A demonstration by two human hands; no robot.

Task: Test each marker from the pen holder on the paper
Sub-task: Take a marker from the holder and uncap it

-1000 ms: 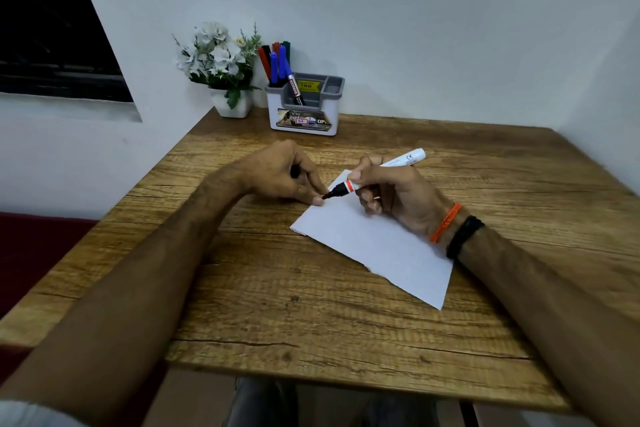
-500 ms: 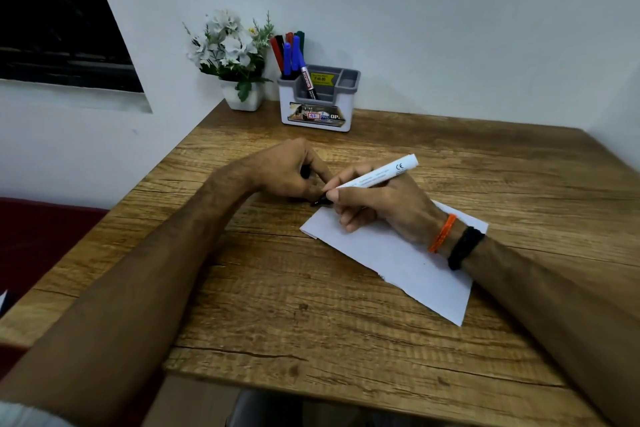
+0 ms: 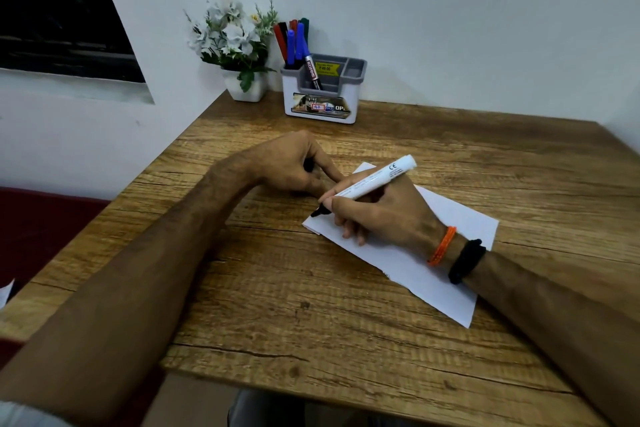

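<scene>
My right hand (image 3: 384, 215) grips a white marker (image 3: 372, 184) with its black tip down at the left corner of the white paper (image 3: 433, 274). Just left of it, my left hand (image 3: 294, 166) is curled around a small black marker cap (image 3: 308, 166), with one fingertip reaching to the paper's edge. At the back of the table stands the grey and white pen holder (image 3: 323, 94) with several markers (image 3: 294, 42) in red, blue, black and green.
A white pot of artificial white flowers (image 3: 235, 45) stands left of the holder against the wall. The wooden table (image 3: 311, 305) has its left edge near my left forearm. A dark window (image 3: 59, 10) is on the left wall.
My right hand has slid left and down the paper, bringing the marker tip from the upper part of the sheet to its left corner. My left hand stayed beside it, still holding the cap.
</scene>
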